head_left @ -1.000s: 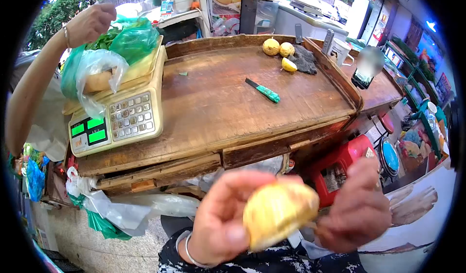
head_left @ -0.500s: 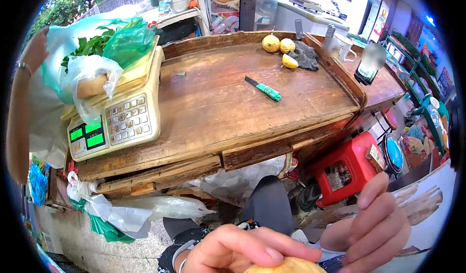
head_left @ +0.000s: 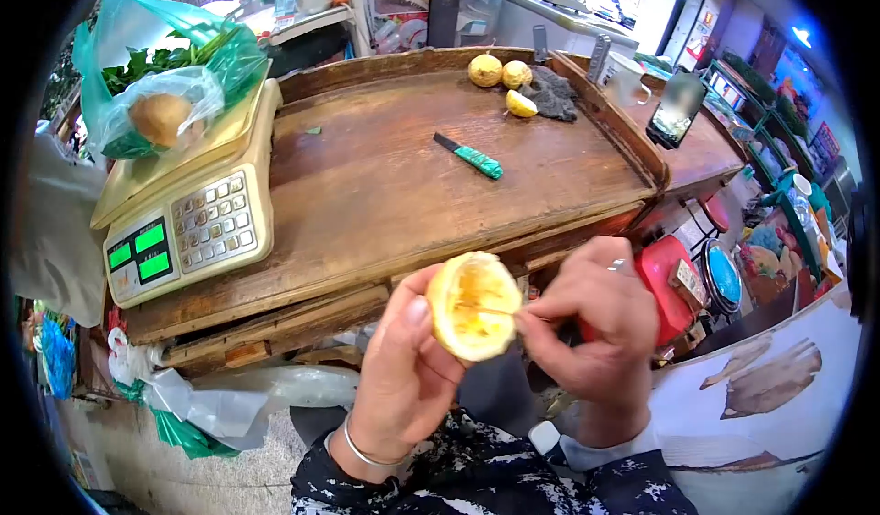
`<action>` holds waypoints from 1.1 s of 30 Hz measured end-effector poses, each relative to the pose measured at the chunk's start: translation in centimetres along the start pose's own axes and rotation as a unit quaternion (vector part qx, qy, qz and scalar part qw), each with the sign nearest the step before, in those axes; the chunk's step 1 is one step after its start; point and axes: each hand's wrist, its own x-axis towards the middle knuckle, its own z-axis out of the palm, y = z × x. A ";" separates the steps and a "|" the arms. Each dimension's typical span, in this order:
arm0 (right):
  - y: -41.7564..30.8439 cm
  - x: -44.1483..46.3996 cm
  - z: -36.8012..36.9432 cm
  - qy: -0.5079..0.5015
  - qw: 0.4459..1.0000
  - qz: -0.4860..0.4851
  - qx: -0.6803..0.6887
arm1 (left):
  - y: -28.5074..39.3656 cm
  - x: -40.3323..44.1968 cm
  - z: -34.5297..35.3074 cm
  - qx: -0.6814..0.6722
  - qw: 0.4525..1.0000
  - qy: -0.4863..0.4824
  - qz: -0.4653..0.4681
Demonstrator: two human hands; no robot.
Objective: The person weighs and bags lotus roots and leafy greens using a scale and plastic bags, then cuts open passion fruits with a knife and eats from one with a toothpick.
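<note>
My left hand (head_left: 403, 368) is closed around a hollowed half of a yellow passion fruit (head_left: 443, 324), its cut face turned up toward me. Wet yellow pulp lines the inside. My right hand (head_left: 596, 323) is pinched at the fruit's right rim, thumb and forefinger together on a thin stick (head_left: 498, 312) that reaches into the hollow. Beyond my hands, a knife (head_left: 470, 157) with a green-wrapped handle lies on the wooden table (head_left: 367, 194). Two whole yellow passion fruits (head_left: 486, 71) and a cut piece (head_left: 522, 104) sit near the back edge.
A scale (head_left: 197, 226) at the left bears a green bag (head_left: 234, 71) of leafy greens and a clear bag with a brown round item. A grey cloth (head_left: 551, 93), a mug (head_left: 625, 77) and a phone (head_left: 676, 112) are at back right. A red stool (head_left: 658, 281) stands right.
Both my hands have risen into the middle of view, with the fruit's open side now showing. The other person's arm at the left has left the scale bags. The view has shifted.
</note>
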 end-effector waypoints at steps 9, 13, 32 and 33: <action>3.1 -0.7 1.7 0.013 0.999 0.046 0.016 | -0.8 2.8 -1.2 -0.011 1.000 0.005 0.002; 3.9 -1.1 1.9 0.029 0.996 0.078 0.035 | -1.3 3.6 -1.0 -0.010 1.000 0.011 0.012; 5.0 -3.1 2.3 0.077 0.947 0.201 0.238 | -2.6 4.7 -0.2 0.001 1.000 -0.006 0.021; 5.1 -3.3 2.5 0.081 0.938 0.217 0.260 | -2.6 4.8 -0.2 0.003 1.000 -0.009 0.021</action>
